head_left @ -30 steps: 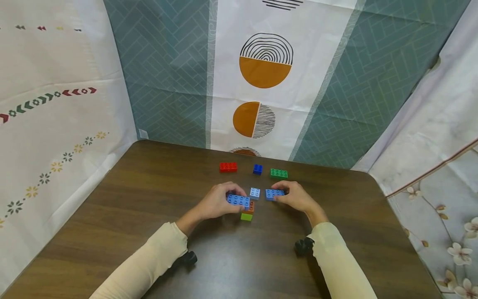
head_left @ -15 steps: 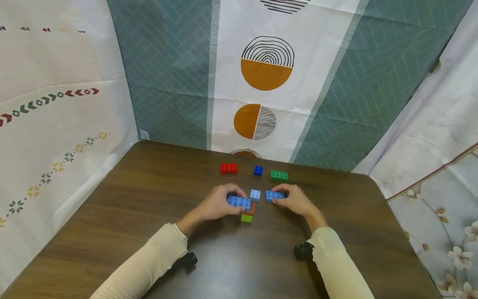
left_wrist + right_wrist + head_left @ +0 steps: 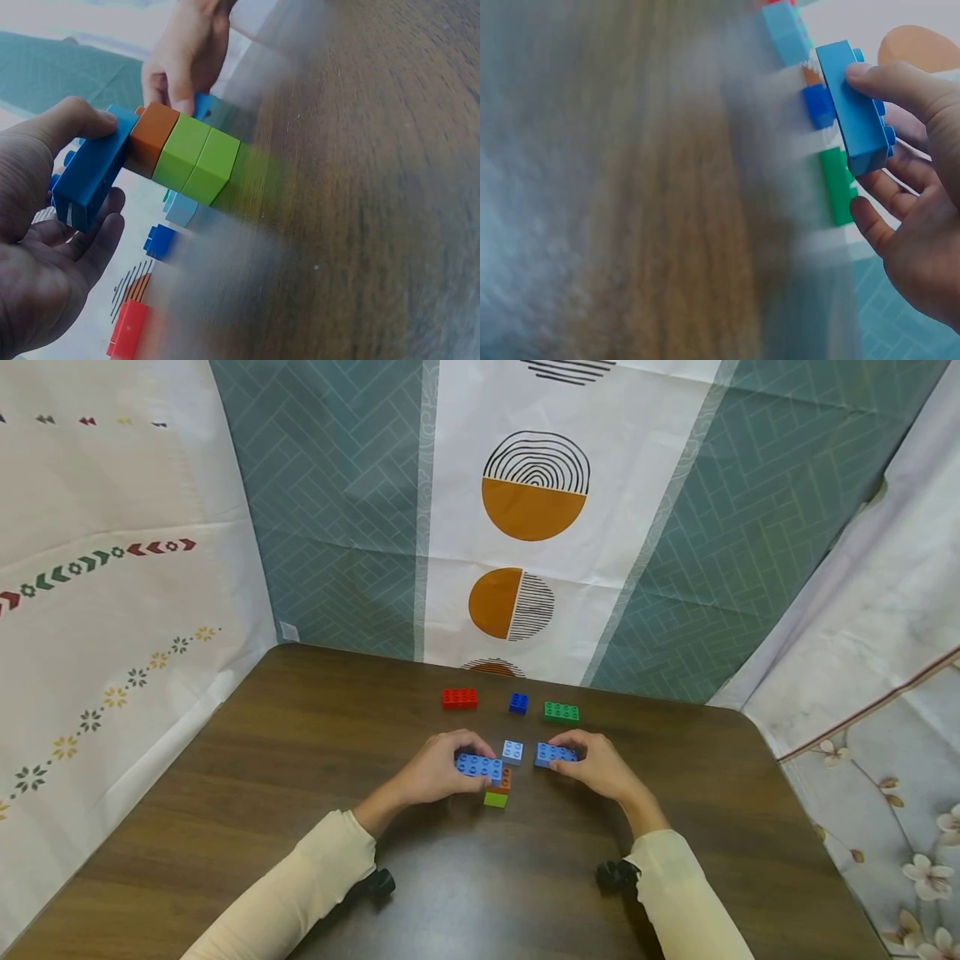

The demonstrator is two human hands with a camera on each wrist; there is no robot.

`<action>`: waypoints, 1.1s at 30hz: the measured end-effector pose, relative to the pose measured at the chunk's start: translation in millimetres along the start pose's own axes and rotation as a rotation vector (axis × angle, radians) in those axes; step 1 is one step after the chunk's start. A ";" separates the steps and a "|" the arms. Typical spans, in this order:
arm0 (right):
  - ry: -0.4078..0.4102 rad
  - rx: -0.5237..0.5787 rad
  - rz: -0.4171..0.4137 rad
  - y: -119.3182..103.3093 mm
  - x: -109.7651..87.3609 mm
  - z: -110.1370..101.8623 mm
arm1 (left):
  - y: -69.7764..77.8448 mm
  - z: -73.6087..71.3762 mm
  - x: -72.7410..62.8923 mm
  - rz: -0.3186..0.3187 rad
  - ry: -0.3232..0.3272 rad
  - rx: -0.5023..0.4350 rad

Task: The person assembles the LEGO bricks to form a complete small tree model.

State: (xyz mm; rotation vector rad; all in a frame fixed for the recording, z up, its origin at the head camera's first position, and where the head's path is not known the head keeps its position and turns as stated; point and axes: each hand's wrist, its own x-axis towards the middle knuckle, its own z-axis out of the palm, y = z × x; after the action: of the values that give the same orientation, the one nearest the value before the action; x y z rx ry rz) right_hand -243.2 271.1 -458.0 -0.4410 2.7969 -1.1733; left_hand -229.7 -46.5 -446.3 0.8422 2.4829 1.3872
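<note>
My left hand (image 3: pixel 442 767) pinches a blue toy building brick (image 3: pixel 478 766) between thumb and fingers. That brick sits at the top of a stack, against an orange-brown brick (image 3: pixel 154 135), with lime green bricks (image 3: pixel 196 159) below. Whether its studs are fully pressed together I cannot tell. My right hand (image 3: pixel 600 764) grips a second blue brick (image 3: pixel 553 754), its thumb (image 3: pixel 866 75) lying on one long side in the right wrist view. Between the hands lies a small light blue brick (image 3: pixel 512 752), touched by neither.
Along the back of the brown table (image 3: pixel 337 710) stand a red brick (image 3: pixel 459 698), a small dark blue brick (image 3: pixel 518 703) and a green brick (image 3: pixel 561 712). Patterned cloth (image 3: pixel 337 510) hangs behind the table and at both sides.
My right hand has shifted slightly to the right with its blue brick. The left hand and the stack stay about where they were.
</note>
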 end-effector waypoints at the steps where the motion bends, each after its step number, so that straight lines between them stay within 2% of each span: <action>1: 0.001 0.002 -0.001 -2.8 -1.6 -0.3 | -0.1 -0.1 -0.2 0.000 -0.001 -0.001; 11: 0.029 0.000 -0.051 -38.0 -17.1 -0.9 | -0.9 0.4 -0.5 0.005 0.017 0.006; 17: -0.004 0.012 -0.111 -56.8 -26.5 5.6 | -1.2 1.0 -0.2 0.013 0.019 0.006; 24: -0.025 0.023 -0.152 -63.9 -28.8 15.8 | -0.3 3.1 0.5 0.018 0.028 0.016; 33: -0.039 0.039 -0.129 -66.9 -24.7 22.9 | -0.7 3.5 0.4 0.028 0.032 0.024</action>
State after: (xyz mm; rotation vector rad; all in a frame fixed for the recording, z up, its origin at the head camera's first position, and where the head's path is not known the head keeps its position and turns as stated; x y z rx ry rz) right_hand -200.0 218.1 -427.8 -0.6430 2.7434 -1.2266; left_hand -228.9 -44.0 -448.7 0.8695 2.5255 1.3932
